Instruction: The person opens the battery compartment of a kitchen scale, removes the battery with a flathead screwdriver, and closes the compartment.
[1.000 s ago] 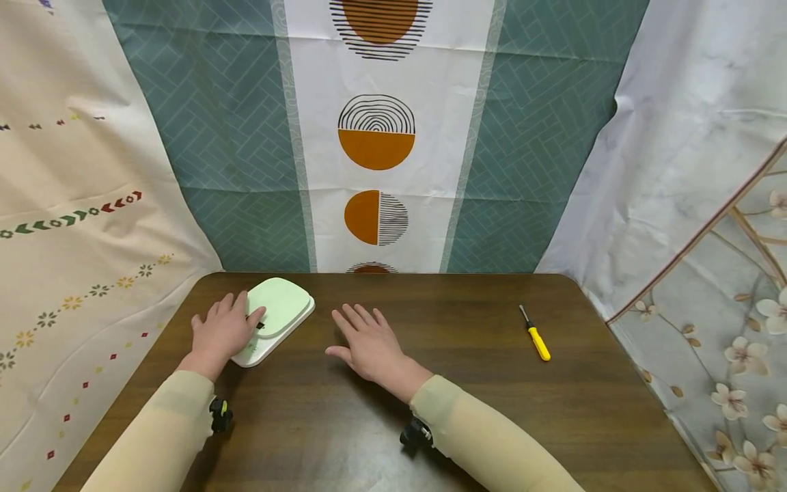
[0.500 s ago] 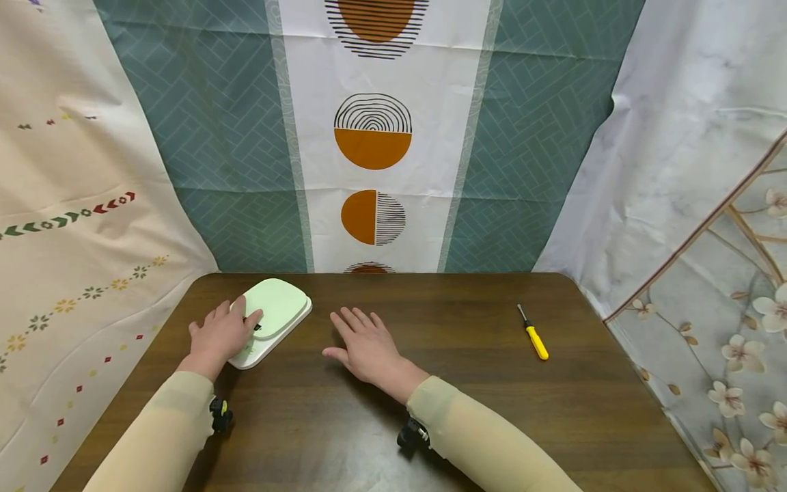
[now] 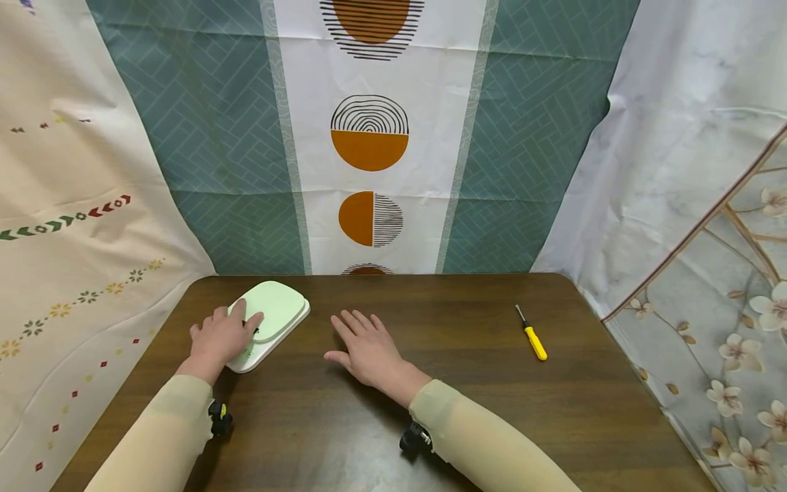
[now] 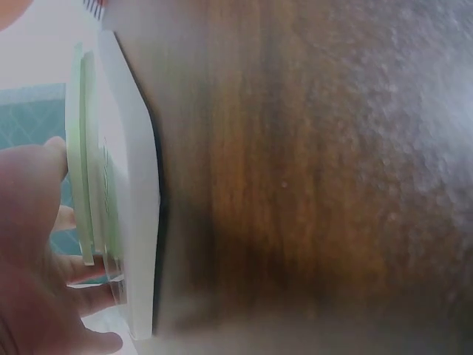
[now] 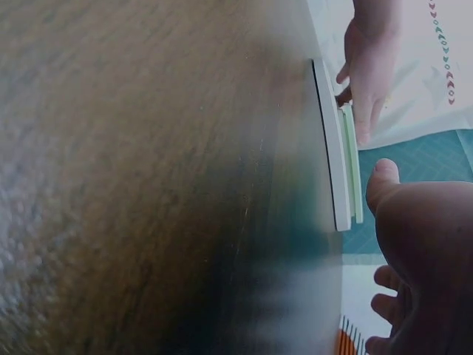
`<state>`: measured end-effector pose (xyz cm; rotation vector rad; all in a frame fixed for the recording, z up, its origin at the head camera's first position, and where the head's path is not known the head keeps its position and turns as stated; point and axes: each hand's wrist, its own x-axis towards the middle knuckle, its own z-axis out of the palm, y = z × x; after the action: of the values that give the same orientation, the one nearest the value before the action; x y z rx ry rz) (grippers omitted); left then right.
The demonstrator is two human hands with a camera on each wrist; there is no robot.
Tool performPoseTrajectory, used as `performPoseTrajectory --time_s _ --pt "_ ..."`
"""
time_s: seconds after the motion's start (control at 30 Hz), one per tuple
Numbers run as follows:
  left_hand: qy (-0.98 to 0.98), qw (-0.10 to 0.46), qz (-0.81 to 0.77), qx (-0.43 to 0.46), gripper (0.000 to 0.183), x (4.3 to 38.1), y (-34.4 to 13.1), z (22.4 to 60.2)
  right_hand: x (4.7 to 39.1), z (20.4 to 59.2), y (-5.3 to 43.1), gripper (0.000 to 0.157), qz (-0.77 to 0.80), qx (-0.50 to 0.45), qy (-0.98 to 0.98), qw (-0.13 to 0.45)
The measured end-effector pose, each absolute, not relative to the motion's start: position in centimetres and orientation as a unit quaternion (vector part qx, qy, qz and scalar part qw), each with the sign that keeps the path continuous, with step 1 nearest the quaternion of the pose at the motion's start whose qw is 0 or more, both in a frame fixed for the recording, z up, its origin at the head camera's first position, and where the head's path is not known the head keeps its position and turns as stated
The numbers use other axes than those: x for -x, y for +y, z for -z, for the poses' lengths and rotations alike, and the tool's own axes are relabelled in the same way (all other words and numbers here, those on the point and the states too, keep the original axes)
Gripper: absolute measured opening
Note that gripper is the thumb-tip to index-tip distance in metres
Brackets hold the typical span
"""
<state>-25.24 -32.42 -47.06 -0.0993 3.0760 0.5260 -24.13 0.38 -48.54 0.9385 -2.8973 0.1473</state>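
Note:
A kitchen scale [image 3: 273, 311], with a white base and a pale green rounded platform, lies flat at the far left of the table. My left hand [image 3: 218, 336] rests over its near left part, fingers spread and thumb reaching across the green platform's edge. In the left wrist view, two fingertips touch the end of the base [image 4: 137, 222] beside the platform. My right hand [image 3: 371, 352] is to the right of the scale, palm down over the table, holding nothing. Its fingers are straight and the thumb points toward the scale.
A screwdriver [image 3: 535, 342] with a yellow handle lies on the right side of the brown wooden table [image 3: 430, 301]. Patterned cloths hang behind the table and along both sides. Each wrist wears a small black camera [image 3: 415, 437].
Both hands keep almost the same pose, and the scale stays under the left hand. The head view turns slightly right, so the background and screwdriver sit a little farther left.

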Motion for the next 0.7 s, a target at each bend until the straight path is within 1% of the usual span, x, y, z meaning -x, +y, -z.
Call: performPoseTrajectory --time_s 0.33,0.7 --pt "0.985 0.01 -0.167 0.031 0.091 25.31 -32.67 47.72 24.13 48.54 0.17 0.078 -0.058 -0.312 -0.947 0.045" --pt "0.985 -0.012 -0.168 0.023 0.088 24.84 -31.84 48.0 23.81 48.48 -0.48 0.079 -0.086 -0.323 -0.942 0.032"
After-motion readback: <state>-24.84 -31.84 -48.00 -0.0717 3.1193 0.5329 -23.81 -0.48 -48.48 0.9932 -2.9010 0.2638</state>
